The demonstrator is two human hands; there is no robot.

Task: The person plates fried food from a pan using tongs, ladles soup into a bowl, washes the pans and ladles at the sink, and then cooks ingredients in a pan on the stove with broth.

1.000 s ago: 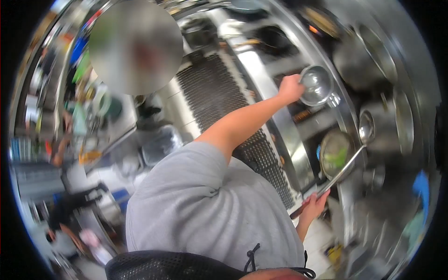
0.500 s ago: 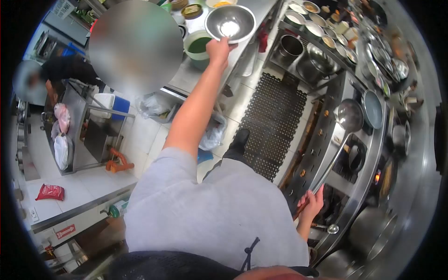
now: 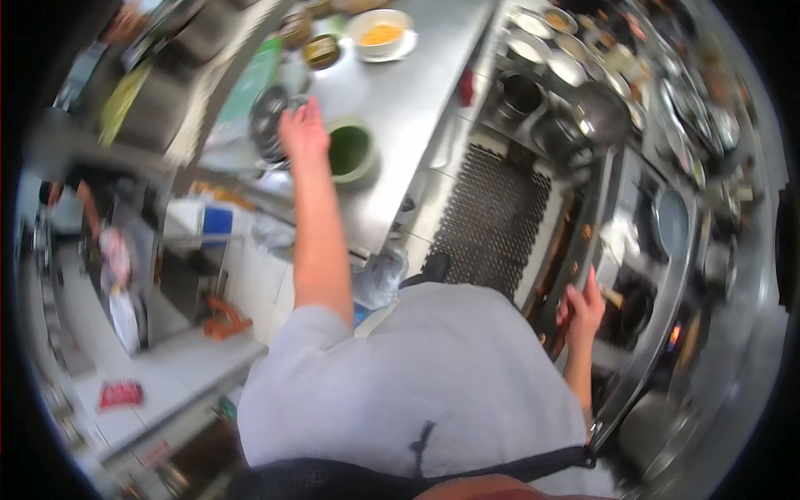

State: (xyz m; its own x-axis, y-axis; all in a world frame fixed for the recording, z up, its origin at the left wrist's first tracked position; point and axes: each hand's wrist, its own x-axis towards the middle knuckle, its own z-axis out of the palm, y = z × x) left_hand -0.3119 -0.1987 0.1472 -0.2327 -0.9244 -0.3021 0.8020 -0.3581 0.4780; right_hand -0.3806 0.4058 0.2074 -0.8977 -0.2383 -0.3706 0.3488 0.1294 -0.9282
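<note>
My left hand (image 3: 304, 133) reaches over the steel counter, its fingers blurred at the right rim of a dark-looking metal bowl (image 3: 267, 125). The hand appears closed on that rim. Just right of it stands a pale tub of green liquid (image 3: 350, 154). My right hand (image 3: 581, 310) hovers by the stove front with nothing in it, one finger stretched out and the others loosely bent. Farther up, a large ladle (image 3: 602, 115) lies across the pots beyond the stove. A crumpled white cloth (image 3: 619, 239) rests on the stove edge above my right hand.
A plate of shredded yellow food (image 3: 382, 35) stands on the counter (image 3: 417, 108). A blue-grey pan (image 3: 671, 223) sits on the stove, with a flame (image 3: 674, 335) behind it. A black perforated mat (image 3: 496, 217) covers the floor. Another person's arm (image 3: 90, 208) shows at far left.
My left hand has swung left across the counter with the bowl. My right hand has let go of the ladle, which now lies farther away. The view has turned, and a person nearby is out of sight.
</note>
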